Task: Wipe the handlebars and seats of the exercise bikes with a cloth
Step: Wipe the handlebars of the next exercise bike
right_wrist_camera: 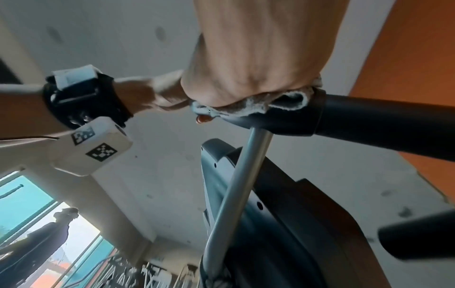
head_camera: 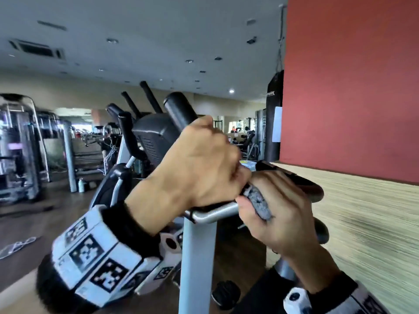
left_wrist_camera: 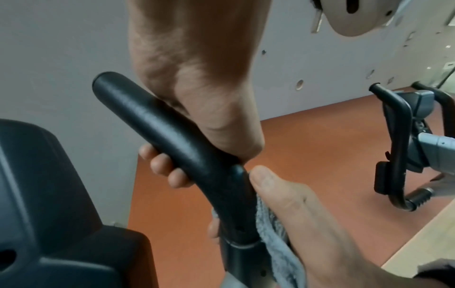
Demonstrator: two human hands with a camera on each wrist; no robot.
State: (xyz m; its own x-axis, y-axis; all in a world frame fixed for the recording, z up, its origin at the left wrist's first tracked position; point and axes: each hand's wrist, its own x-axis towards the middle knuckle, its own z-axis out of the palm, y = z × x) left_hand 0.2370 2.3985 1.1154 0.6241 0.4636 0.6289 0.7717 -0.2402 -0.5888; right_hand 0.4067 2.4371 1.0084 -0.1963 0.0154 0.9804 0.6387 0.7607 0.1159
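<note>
Head view first: our left hand [head_camera: 199, 164] grips the black handlebar [head_camera: 179, 107] of the exercise bike, with the fingers curled around the grip so that the rounded end of the bar stands up beyond the knuckles. Our right hand [head_camera: 278, 214] is just below and beside the left one, and the two hands almost touch. The right fingers are closed around the lower part of the same bar with the grey cloth [head_camera: 259, 202] folded between the palm and the bar; a small part of the cloth comes out between thumb and forefinger.

From the left wrist camera we see the left fingertips [left_wrist_camera: 162, 163] coming around the far side of the grip, close together. Below them the right thumb [left_wrist_camera: 264, 181] lies along the bar, and the cloth [left_wrist_camera: 273, 230] is pressed under it, near the place where the black foam ends and a metal ring begins.

From the right wrist camera the cloth [right_wrist_camera: 248, 105] is squeezed under our right hand [right_wrist_camera: 248, 58], and its edge comes out beyond the palm onto the black grip [right_wrist_camera: 384, 120]. A grey metal tube [right_wrist_camera: 236, 193] goes down from under the fingers to the dark console housing [right_wrist_camera: 275, 224]. Beyond the hands we see a red wall [head_camera: 351, 87] and a black punching bag [head_camera: 274, 118].
</note>
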